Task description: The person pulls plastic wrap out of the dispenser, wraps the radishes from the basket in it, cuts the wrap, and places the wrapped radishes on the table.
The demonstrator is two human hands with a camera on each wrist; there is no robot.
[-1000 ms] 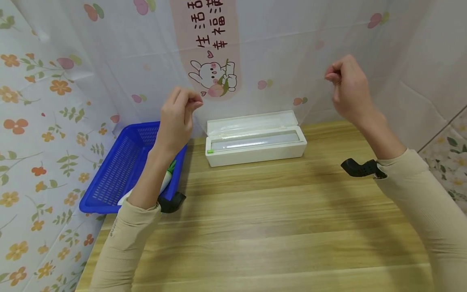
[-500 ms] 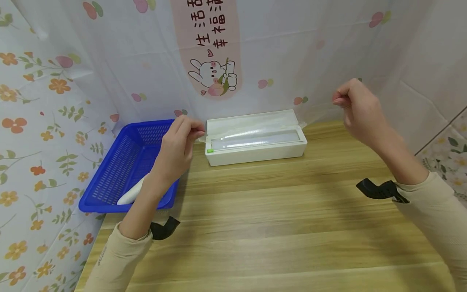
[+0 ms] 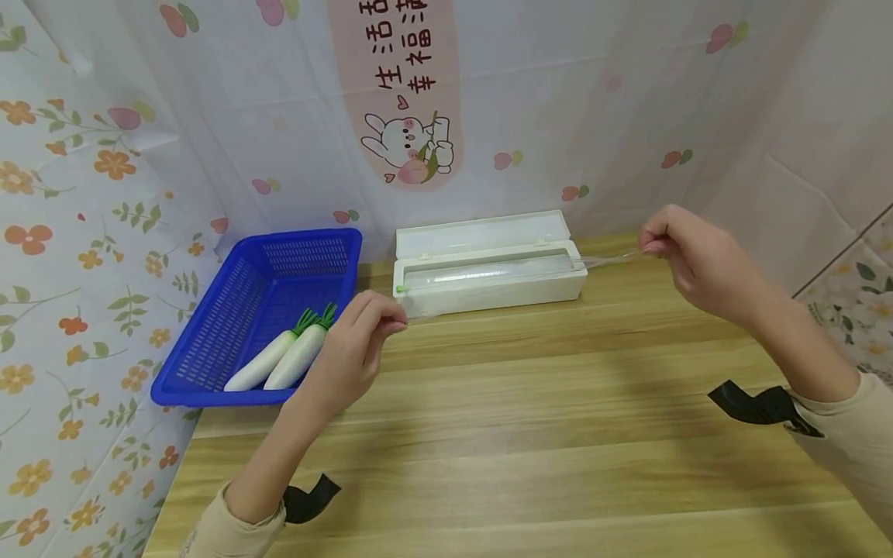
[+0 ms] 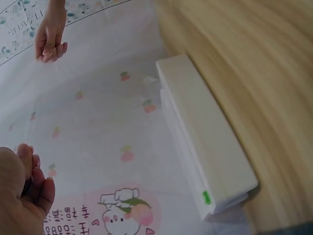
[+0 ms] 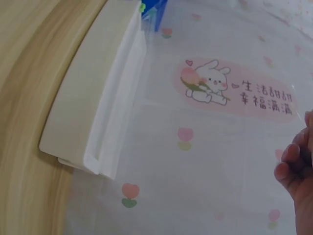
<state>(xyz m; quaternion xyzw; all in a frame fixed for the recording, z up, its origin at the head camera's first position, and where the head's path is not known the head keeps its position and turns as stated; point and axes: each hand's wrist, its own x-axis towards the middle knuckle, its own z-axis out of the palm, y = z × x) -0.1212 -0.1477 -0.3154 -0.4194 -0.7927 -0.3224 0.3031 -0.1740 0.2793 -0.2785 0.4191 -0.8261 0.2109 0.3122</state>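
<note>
My left hand (image 3: 359, 341) pinches one corner of clear cling film (image 3: 607, 259), in front of the left end of a long white cling film box (image 3: 488, 296). Beyond the box's right end, my right hand (image 3: 708, 267) pinches the film's other side, which is bunched into a narrow strand. Between the hands the film passes over the box, barely visible. The box's lid (image 3: 484, 235) stands raised at the back, and a green slider (image 3: 401, 289) sits at its left front corner. The left wrist view shows the left fingers (image 4: 36, 191) curled together.
A blue plastic basket (image 3: 188, 398) stands left of the box, with two white radishes (image 3: 261, 364) with green tops in it. Behind the wooden table (image 3: 502, 465) hangs a printed cloth (image 3: 558, 101). Black wrist mounts (image 3: 753, 407) stick out from both sleeves.
Both hands have come down from in front of the cloth, drawing the film down over the box. The left hand is now lower than the box's front edge. The box and basket stay put.
</note>
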